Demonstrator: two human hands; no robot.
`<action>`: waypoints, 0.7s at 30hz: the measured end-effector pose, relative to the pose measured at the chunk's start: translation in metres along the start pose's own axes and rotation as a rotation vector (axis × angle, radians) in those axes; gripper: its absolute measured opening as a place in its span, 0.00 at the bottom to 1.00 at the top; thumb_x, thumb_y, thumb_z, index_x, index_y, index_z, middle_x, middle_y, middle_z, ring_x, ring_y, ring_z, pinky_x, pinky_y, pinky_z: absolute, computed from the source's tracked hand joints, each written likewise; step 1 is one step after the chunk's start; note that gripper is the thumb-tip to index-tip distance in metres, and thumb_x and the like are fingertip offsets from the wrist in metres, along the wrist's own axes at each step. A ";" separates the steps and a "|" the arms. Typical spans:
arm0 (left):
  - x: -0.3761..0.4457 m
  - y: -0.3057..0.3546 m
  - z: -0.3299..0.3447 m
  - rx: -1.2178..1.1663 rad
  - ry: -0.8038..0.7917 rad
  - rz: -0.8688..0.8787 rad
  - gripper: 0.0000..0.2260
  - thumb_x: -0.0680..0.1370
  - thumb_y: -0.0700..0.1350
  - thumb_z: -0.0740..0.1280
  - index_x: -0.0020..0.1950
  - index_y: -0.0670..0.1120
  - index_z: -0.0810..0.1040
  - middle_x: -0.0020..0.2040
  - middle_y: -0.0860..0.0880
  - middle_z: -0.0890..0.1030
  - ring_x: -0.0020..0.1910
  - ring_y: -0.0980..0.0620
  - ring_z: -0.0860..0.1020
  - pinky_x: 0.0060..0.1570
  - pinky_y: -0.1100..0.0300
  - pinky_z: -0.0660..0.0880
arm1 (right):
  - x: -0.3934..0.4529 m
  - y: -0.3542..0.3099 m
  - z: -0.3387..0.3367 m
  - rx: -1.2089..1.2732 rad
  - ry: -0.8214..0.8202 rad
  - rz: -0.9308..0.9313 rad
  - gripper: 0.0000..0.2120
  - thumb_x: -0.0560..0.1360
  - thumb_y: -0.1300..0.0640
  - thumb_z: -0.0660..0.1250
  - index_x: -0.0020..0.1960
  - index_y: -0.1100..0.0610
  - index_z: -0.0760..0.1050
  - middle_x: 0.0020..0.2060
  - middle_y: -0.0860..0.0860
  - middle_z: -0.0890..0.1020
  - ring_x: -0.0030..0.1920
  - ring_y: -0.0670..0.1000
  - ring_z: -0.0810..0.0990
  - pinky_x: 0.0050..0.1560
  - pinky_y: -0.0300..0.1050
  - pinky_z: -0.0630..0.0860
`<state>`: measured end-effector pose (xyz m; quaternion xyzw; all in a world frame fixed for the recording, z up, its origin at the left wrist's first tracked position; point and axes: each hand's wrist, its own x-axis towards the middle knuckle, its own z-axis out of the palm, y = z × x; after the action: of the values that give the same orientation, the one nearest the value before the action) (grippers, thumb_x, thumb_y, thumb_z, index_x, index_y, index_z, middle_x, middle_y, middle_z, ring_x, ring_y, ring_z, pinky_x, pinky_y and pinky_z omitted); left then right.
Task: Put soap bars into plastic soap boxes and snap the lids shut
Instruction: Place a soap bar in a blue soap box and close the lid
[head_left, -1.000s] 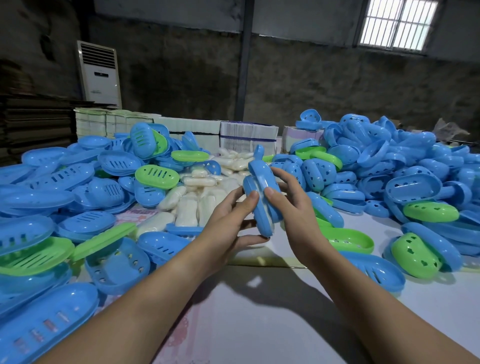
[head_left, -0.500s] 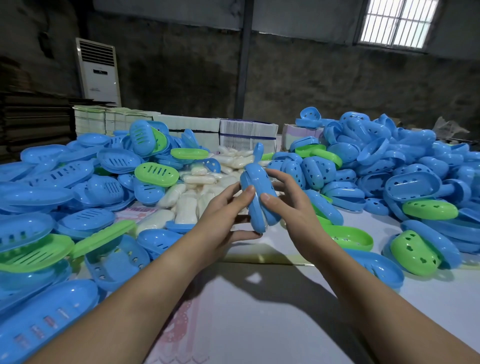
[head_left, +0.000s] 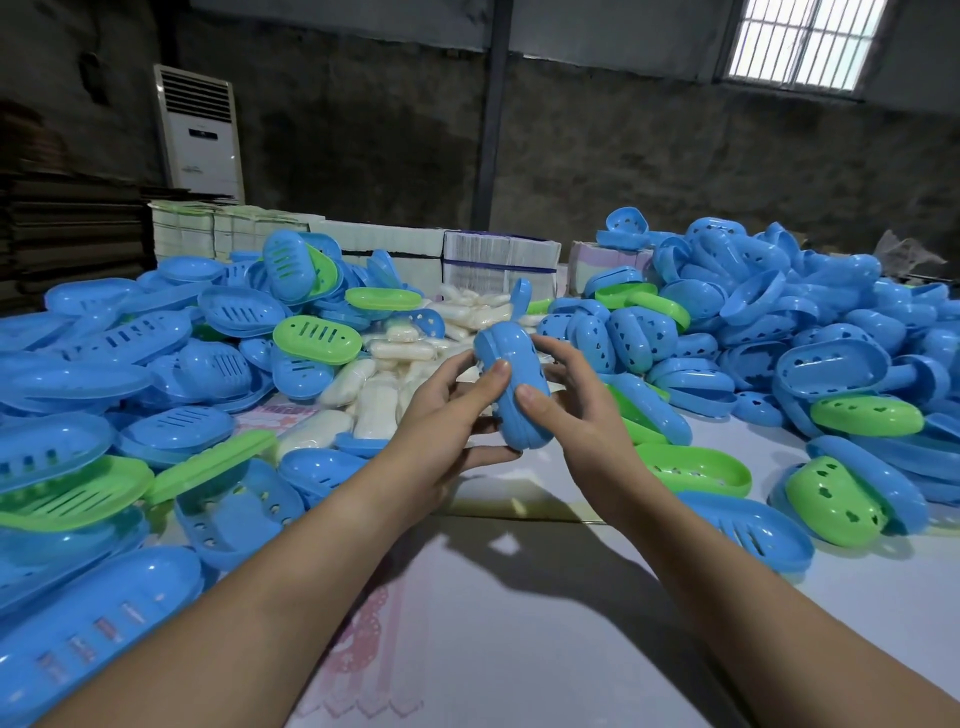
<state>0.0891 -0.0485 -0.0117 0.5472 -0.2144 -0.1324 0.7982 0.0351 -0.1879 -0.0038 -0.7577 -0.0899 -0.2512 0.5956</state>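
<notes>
Both hands hold one blue soap box (head_left: 511, 382) just above the middle of the frame, raised over the bench (head_left: 519, 613). The left hand (head_left: 447, 415) grips it from the left, thumb on the near face and fingers curled under its lower end; the right hand (head_left: 576, 410) grips the right side, thumb pressed on the smooth shell. The box is glossy moulded plastic, a rounded oval standing on end and leaning left, its two halves meeting at a seam along the edge. Behind it, at centre, lies a heap of pale, waxy soap bars (head_left: 379, 387) in clear wrap. At left sits a pile of blue and green slotted lids (head_left: 317, 338); at right, a taller pile of blue and green trays (head_left: 826, 364) pierced with small holes. The bench top is matt white, with a pink lace print at bottom centre. No writing is legible
</notes>
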 end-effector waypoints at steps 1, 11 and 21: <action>0.000 -0.001 0.000 -0.002 -0.001 0.001 0.19 0.79 0.52 0.70 0.70 0.51 0.76 0.60 0.41 0.83 0.50 0.44 0.87 0.39 0.53 0.83 | 0.000 0.000 0.000 -0.002 0.000 0.000 0.22 0.77 0.62 0.69 0.70 0.52 0.70 0.61 0.59 0.75 0.50 0.55 0.78 0.47 0.39 0.80; 0.000 0.000 -0.001 0.019 -0.012 0.018 0.25 0.73 0.54 0.72 0.70 0.51 0.76 0.60 0.40 0.83 0.49 0.45 0.87 0.41 0.50 0.83 | 0.003 0.001 -0.007 0.009 -0.052 -0.006 0.24 0.73 0.55 0.72 0.67 0.46 0.72 0.61 0.58 0.75 0.50 0.52 0.78 0.51 0.42 0.80; -0.001 -0.003 0.000 0.032 -0.024 0.015 0.21 0.78 0.50 0.70 0.71 0.51 0.76 0.62 0.38 0.82 0.47 0.47 0.87 0.39 0.53 0.83 | 0.004 0.006 -0.012 0.011 -0.111 0.003 0.27 0.72 0.53 0.69 0.70 0.50 0.71 0.64 0.57 0.77 0.60 0.48 0.78 0.53 0.35 0.76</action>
<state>0.0877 -0.0490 -0.0146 0.5567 -0.2301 -0.1296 0.7876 0.0382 -0.2012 -0.0047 -0.7675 -0.1232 -0.2074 0.5940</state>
